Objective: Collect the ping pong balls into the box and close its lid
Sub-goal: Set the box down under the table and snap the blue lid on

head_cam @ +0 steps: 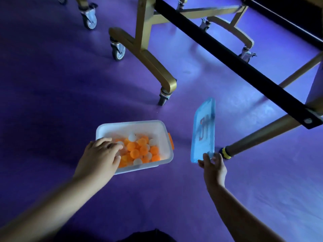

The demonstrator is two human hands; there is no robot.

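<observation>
Our right hand [214,167] pinches the near short end of the blue lid [203,131], fingers curled round its edge. We hold the lid tilted up off the purple floor [52,84], its long axis running from near to far. The white box [129,124] sits on the floor just left of the lid, open, with its long axis running left to right. So the lid seems to need a quarter turn and a move leftward before it can go on.

Orange and white ping pong balls [139,149] fill the bottom of the box. Our left hand [101,154] lies palm down over the near left corner, fingers relaxed above the balls, holding nothing that we can see. It is the nearer hand to steady the box.
</observation>
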